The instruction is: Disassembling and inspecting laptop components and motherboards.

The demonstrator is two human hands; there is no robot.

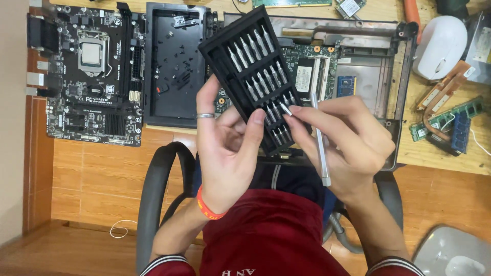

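Bits still fill most slots of the bit case point(255, 76), gripped in the left hand point(225, 148) above the opened laptop point(353, 66), while the right hand point(342, 138) pinches one bit point(285, 108), driver point(321, 148) tucked alongside, unfitted.

In my left hand point(225, 153) the bit case point(253, 76) is matt black plastic, its rows of bits point(258, 82) bright polished metal. My right hand point(342, 138) pinches one shiny steel bit point(284, 108) and a smooth, satin-silver metal driver handle point(321, 138). A glossy metal ring point(205, 115) circles my finger. At the desk's point(440, 153) right edge, pale wood grain shows beside a smooth white plastic mouse point(440, 46).
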